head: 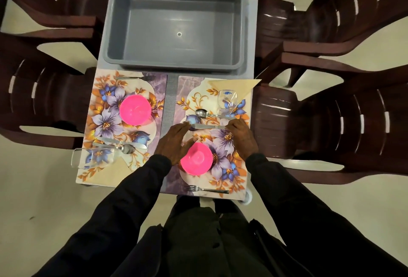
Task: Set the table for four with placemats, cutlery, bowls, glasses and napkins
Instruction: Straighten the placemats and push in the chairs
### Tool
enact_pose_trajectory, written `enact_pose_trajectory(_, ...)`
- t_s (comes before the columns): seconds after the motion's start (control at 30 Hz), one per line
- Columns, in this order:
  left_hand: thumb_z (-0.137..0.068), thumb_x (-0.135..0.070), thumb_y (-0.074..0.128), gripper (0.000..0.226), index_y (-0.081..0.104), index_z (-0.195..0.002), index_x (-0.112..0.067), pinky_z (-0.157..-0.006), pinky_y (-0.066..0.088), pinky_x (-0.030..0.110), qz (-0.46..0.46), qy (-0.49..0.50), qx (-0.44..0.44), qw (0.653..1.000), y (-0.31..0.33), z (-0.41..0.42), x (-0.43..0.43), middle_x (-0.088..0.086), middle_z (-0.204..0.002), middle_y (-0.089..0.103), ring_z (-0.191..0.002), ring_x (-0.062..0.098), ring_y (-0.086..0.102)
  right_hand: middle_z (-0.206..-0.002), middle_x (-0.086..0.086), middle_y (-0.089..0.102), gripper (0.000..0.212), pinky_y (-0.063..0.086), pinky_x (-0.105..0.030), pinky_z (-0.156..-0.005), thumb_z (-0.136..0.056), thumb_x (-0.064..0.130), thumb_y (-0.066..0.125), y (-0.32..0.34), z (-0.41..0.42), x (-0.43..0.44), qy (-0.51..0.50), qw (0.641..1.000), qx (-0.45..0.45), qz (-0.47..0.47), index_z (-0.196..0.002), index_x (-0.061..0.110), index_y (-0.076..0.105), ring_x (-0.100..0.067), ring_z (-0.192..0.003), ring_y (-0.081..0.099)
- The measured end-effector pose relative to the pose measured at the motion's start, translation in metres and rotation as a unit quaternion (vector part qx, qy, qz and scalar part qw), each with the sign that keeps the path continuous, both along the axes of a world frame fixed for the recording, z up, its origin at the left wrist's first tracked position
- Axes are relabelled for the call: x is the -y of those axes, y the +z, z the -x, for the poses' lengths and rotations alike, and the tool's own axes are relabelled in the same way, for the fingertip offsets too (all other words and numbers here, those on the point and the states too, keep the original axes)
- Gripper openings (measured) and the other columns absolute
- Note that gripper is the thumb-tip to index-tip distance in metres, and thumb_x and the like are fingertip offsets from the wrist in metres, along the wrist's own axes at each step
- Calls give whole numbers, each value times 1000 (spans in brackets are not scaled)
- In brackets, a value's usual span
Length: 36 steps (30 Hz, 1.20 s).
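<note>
**A:** Head view: edges and room?
**B:** Narrow grey bench [170, 98]. The right floral laminated placemat [239, 180] and left floral placemat [103, 122] run to its near edge. Dark brown ribbed plastic chairs [331, 122] crowd both sides.

**A:** Hands?
**B:** Left hand [174, 142]: fingers straight, tips touching the blade end of the flat steel knife [208, 126]. The knife lies across the right mat, between the steel spoon [201, 112] and the round pink plastic bowl [196, 159]. Right hand [241, 137]: fingers bent over the handle end, grip cannot be told.

**A:** Surroundings?
**B:** Clear glass [227, 100] and cream triangular napkin [240, 85] at the far corner. Steel fork [206, 189] at the near edge. Deep grey plastic tub [176, 60] beyond.
</note>
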State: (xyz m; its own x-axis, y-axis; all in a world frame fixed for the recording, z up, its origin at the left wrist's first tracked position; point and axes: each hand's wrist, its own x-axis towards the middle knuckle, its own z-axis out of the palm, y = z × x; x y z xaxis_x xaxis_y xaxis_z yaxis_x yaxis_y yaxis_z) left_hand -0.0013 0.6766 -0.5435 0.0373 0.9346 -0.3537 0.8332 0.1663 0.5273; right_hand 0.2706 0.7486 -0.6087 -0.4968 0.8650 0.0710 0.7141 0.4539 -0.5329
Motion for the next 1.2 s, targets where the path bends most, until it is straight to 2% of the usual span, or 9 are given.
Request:
enact_pose_trajectory(0.2, -101, -56, 50, 58, 48, -149, -24, -111, 41, 38, -19, -4, -3, 1000, 1, -3, -2, -1, -155, 47, -145, 17, 39, -114, -17, 67, 37, 52, -41, -100, -82, -16, 70, 3, -3, 3, -7, 1000, -1, 0, -116, 0, 69, -33, -109, 61)
enact_pose_trajectory(0.37, -99, -57, 45, 63, 48, -149, -19, -109, 44, 43, -34, -4, 3, 999, 4, -4, -14, 3, -152, 49, -142, 20, 42, -118, -20, 66, 30, 51, -41, -100, -92, 4, 70, 12, 2, -9, -96, 995, -37, -4, -121, 0, 66, -33, -109, 60)
enact_pose_trajectory(0.47, -100, -53, 49, 64, 43, -153, -18, -110, 44, 44, -49, -21, 5, 999, 2, -4, -25, 3, -157, 45, -145, 21, 38, -113, -21, 65, 25, 56, -47, -93, -93, 3, 66, 18, 8, -19, -136, 990, -40, 17, -118, -2, 66, -36, -104, 59)
enact_pose_trajectory(0.57, -102, -44, 56, 67, 32, -159, -16, -115, 38, 43, -52, -56, 10, 997, -1, -3, -36, 4, -164, 34, -151, 24, 31, -115, -21, 66, 25, 55, -47, -92, -94, 2, 65, 14, 11, -26, -135, 990, -30, 41, -118, -2, 68, -37, -104, 59)
enact_pose_trajectory(0.7, -101, -53, 47, 76, 22, -162, -15, -124, 26, 45, -5, -103, 3, 995, -8, -2, -46, 4, -168, 23, -156, 25, 19, -116, -16, 69, 22, 55, -46, -92, -96, 2, 64, 1, 10, -31, -130, 990, -12, 51, -117, 2, 71, -32, -103, 60)
enact_pose_trajectory(0.77, -101, -54, 45, 76, 22, -162, -15, -124, 27, 46, 5, -108, 1, 994, -10, -1, -46, 4, -168, 24, -156, 25, 19, -119, -12, 69, 25, 54, -42, -95, -96, 4, 67, -3, 9, -31, -126, 990, -6, 54, -120, 6, 71, -27, -106, 60)
enact_pose_trajectory(0.93, -99, -59, 39, 76, 29, -160, -15, -123, 29, 44, -1, -88, 8, 996, -7, -1, -39, 5, -165, 32, -154, 23, 25, -110, -15, 71, 20, 56, -41, -94, -89, -4, 71, 5, 7, -27, -103, 994, -6, 31, -108, 1, 75, -31, -101, 63)
enact_pose_trajectory(1.1, -95, -77, 21, 89, 33, -159, -15, -123, 31, 43, -10, -83, 13, 996, -7, -3, -28, 4, -164, 34, -153, 20, 27, -111, -16, 68, 22, 54, -37, -98, -92, 5, 71, 6, 7, -23, -89, 995, -7, 39, -114, -1, 73, -29, -105, 62)
enact_pose_trajectory(1.2, -92, -82, 16, 94, 32, -159, -17, -123, 31, 43, 5, -75, 12, 997, -10, -3, -27, 2, -165, 32, -154, 19, 25, -113, -17, 67, 24, 49, -29, -101, -93, 8, 71, 9, 7, -21, -95, 994, -26, 50, -115, -2, 72, -27, -107, 62)
